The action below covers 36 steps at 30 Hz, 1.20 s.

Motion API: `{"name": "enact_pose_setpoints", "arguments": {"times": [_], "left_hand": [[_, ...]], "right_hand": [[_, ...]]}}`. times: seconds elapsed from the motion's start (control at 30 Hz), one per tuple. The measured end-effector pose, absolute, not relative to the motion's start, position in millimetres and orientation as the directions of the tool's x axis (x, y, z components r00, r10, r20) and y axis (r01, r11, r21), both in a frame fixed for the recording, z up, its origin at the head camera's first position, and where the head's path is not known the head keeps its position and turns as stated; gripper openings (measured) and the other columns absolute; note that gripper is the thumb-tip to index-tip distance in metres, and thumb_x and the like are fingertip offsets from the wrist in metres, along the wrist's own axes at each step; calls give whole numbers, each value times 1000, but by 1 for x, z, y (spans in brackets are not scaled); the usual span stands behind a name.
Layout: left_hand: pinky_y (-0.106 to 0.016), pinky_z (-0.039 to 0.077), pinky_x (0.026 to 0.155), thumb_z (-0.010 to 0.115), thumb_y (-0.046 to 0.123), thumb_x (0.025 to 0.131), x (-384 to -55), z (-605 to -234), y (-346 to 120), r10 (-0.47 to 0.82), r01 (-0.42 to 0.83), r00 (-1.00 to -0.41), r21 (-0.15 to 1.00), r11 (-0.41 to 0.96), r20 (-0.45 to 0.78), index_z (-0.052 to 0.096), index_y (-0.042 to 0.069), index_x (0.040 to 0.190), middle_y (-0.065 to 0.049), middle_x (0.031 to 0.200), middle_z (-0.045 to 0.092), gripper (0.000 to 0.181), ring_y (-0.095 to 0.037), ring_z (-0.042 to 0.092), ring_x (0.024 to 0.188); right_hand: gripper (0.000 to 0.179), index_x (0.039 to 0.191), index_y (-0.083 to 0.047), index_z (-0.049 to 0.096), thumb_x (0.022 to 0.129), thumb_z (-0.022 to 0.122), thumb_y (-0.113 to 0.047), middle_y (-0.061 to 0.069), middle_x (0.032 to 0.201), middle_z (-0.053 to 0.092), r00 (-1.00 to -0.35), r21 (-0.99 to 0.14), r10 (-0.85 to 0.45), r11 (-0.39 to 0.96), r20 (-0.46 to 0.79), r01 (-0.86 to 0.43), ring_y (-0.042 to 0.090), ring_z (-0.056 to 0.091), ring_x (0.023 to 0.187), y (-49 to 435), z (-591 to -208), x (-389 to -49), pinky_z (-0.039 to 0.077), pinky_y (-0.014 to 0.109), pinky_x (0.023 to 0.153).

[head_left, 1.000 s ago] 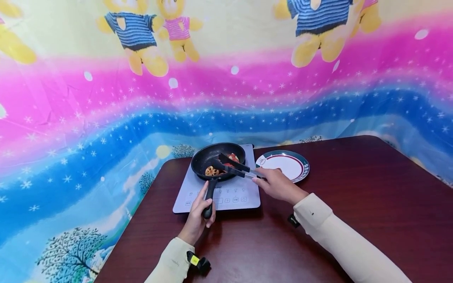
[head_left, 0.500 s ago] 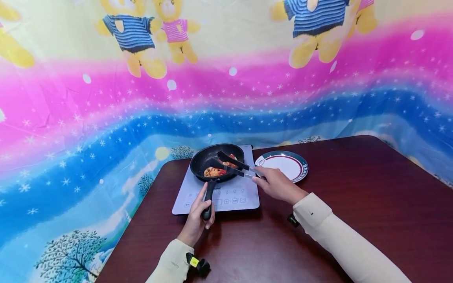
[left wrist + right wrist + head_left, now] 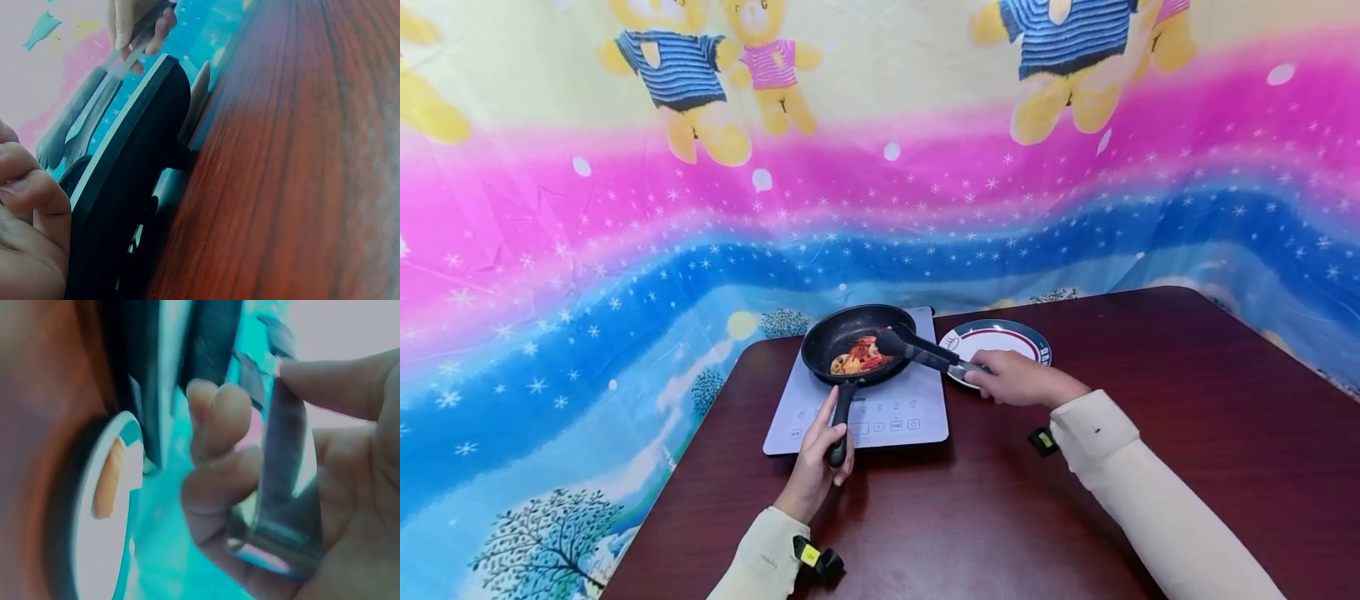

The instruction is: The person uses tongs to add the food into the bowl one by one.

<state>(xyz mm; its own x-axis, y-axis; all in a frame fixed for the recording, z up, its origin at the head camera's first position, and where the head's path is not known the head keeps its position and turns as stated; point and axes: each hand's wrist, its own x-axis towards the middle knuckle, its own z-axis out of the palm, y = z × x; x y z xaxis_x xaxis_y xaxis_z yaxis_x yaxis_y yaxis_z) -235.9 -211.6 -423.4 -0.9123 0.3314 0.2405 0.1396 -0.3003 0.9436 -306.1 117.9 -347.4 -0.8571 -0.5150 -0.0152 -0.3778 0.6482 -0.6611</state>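
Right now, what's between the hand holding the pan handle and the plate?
In the head view, between the left hand and the plate lie the cooker and the tongs, which the right hand holds.

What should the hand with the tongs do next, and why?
Probably open the tongs a little and lower the tips onto the red and orange food. The right hand holds them nearly closed at the frying pan's right rim, gripping nothing. The left hand steadies the pan handle, and the plate beside it has no food on it.
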Motion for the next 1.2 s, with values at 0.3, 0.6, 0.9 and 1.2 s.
{"name": "enact_pose_setpoints", "arguments": {"times": [0.3,0.6,0.9,1.2], "left_hand": [[-19,36,40,40,16,100,-236,-421,-212,338,159,-904,940,-300,261,-1,12,156,0,61,51,69,-9,46,46],[-19,36,40,39,16,100,-235,-420,-213,338,160,-904,941,-298,261,-1,12,156,1,61,52,69,-9,46,47],[-19,37,41,40,18,100,-235,-421,-213,344,147,-905,943,-297,250,0,14,156,0,62,52,69,-10,47,48],[-19,37,41,41,19,100,-235,-422,-211,343,151,-904,942,-298,254,0,14,156,0,63,53,70,-9,47,48]], "right_hand": [[41,120,2,58,99,50,-33,8,71,55,-862,-638,-499,692,-84,-338,16,45,55,172,-318,-303,42,33,55],[33,101,-3,63,99,52,-34,5,66,52,-876,-602,-467,737,-124,-307,16,43,53,206,-308,-299,40,32,54],[35,81,-5,61,101,46,-29,-1,56,44,-897,-575,-392,790,-205,-214,13,36,49,224,-306,-295,35,30,49],[43,67,-9,56,100,46,-34,-1,54,44,-904,-561,-333,817,-267,-136,11,37,46,223,-315,-297,37,27,47]]}}
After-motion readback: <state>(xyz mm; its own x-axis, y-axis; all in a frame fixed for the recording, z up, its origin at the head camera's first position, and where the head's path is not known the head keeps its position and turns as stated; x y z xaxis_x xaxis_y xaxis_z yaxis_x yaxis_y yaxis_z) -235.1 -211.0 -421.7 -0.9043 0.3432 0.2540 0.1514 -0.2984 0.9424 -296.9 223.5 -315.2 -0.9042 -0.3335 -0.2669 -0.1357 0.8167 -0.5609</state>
